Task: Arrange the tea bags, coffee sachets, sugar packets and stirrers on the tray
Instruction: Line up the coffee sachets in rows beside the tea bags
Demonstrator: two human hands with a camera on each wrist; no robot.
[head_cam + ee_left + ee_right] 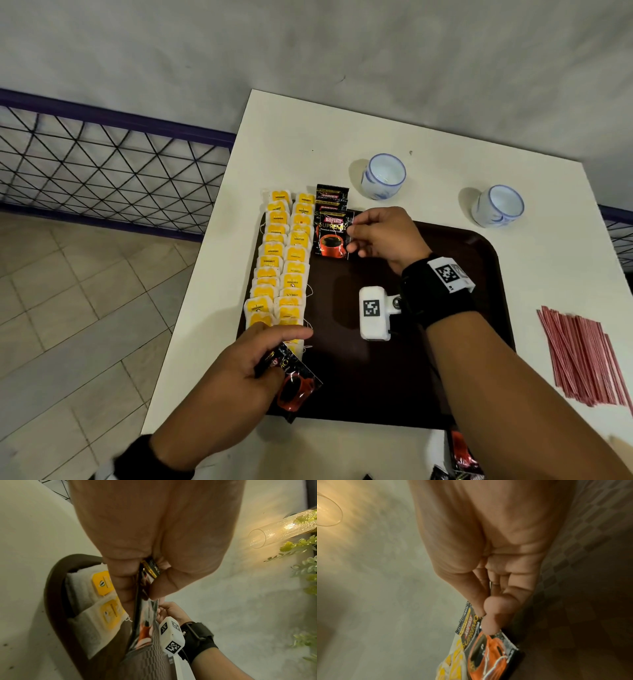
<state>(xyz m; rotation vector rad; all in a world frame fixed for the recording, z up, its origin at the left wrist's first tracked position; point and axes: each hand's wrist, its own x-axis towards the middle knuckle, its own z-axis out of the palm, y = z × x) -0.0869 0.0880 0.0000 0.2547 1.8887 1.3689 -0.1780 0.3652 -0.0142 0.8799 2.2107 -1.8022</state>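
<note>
**Coffee row could slide**

My right hand [383, 236] pinches a coffee sachet [334, 236] over the tray [479, 260]; my left hand [239, 370] grips spare sachets [294, 383]; a careless drop may shove the tea bags [281, 260] lining the tray's left edge; both cups [383, 176] look empty; stirrers [582, 356] wait on the tabletop [291, 144].

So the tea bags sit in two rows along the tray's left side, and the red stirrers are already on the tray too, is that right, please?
Not quite: the red stirrers lie on the white table to the right of the tray, not on it, as the head view shows. The tea bags do sit in two rows along its left side.
</note>
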